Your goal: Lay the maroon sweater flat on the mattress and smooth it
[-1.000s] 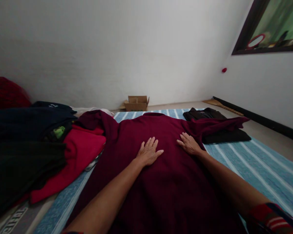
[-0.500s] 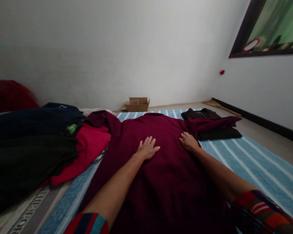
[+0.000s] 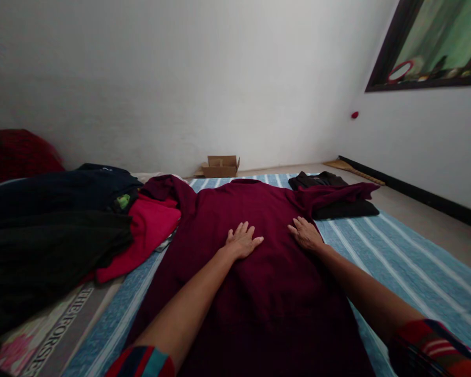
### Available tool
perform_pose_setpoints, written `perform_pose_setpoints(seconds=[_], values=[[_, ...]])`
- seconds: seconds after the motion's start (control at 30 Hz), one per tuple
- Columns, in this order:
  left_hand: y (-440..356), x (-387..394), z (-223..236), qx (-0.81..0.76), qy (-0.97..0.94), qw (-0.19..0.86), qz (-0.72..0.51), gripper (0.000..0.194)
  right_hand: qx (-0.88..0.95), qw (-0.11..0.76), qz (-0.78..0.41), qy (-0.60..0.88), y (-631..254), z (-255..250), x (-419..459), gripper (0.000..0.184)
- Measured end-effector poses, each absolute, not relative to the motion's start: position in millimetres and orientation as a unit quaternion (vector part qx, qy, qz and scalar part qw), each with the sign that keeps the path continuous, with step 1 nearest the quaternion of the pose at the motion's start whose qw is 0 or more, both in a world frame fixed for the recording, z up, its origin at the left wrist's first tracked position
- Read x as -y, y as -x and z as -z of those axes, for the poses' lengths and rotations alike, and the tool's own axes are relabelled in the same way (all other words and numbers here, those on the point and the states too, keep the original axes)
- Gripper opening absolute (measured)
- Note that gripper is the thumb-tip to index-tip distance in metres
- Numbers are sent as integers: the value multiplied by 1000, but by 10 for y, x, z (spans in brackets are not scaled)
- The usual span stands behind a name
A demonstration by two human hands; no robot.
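both hands, left hand (image 3: pixel 242 241) and right hand (image 3: pixel 306 234), lie open and flat on the soft maroon knit shirt (image 3: pixel 259 272), gripping nothing. it looks light and limp, best pinched at shoulders or hem.

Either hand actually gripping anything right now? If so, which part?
Nothing is gripped. The left hand and right hand both lie flat, fingers spread, palms down on the chest area of the maroon shirt spread on the striped mat.

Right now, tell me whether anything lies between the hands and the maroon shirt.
Nothing does. The left hand and the right hand both lie flat and open, palms down, directly on the maroon shirt, which is spread on the striped mat.
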State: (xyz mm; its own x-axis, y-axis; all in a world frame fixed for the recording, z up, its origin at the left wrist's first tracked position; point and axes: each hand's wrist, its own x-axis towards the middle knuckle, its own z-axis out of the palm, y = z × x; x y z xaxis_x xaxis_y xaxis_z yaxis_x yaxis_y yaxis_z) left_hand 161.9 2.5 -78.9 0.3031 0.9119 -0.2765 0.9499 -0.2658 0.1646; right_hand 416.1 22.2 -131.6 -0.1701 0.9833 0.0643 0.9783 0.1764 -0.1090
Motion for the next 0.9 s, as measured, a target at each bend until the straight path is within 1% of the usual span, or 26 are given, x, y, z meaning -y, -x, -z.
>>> perform_pose_setpoints(seconds=[0.17,0.3,0.6,0.77,0.9], values=[[-1620,130,822,-576,-807,121,49,76,766,61,-23,640,-4178,1328,-71,63],[-1614,190,801,-586,-798,129,60,75,755,59,-21,653,-4203,1267,13,65],[-1582,327,951,-587,-802,108,28,78,764,44,-38,642,-4205,1336,242,65],[-1585,332,963,-585,-805,103,19,81,757,42,-28,652,-4211,1274,238,62],[-1594,330,982,-586,-804,98,14,78,765,46,-25,642,-4115,1260,328,62]])
